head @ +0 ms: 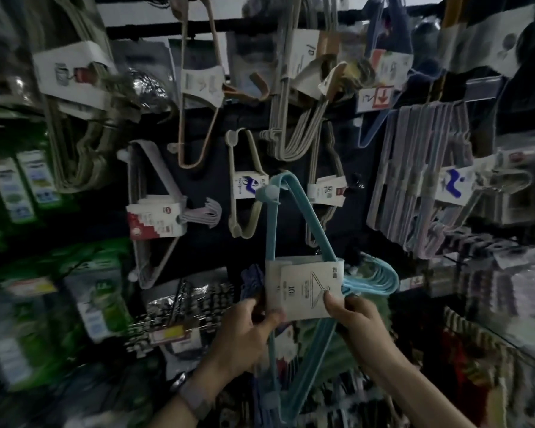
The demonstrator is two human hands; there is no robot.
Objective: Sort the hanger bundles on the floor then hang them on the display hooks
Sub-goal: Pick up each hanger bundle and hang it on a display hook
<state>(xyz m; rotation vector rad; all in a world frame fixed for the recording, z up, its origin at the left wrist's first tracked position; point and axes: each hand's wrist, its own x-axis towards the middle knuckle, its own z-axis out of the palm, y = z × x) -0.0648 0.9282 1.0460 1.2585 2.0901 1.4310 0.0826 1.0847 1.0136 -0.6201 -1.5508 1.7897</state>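
A bundle of light blue hangers with a white paper sleeve is held up against the dark display wall. My left hand grips the sleeve's lower left side, thumb on its front. My right hand pinches the sleeve's lower right corner. The bundle's upper corner reaches a spot near a display hook; whether it hangs on the hook I cannot tell. A darker blue bundle shows just behind my left hand.
Beige hanger bundles, grey bundles and a white bundle hang on the wall around it. Pale lilac bundles hang at the right. Green packets fill shelves at the left. Clip packs hang lower down.
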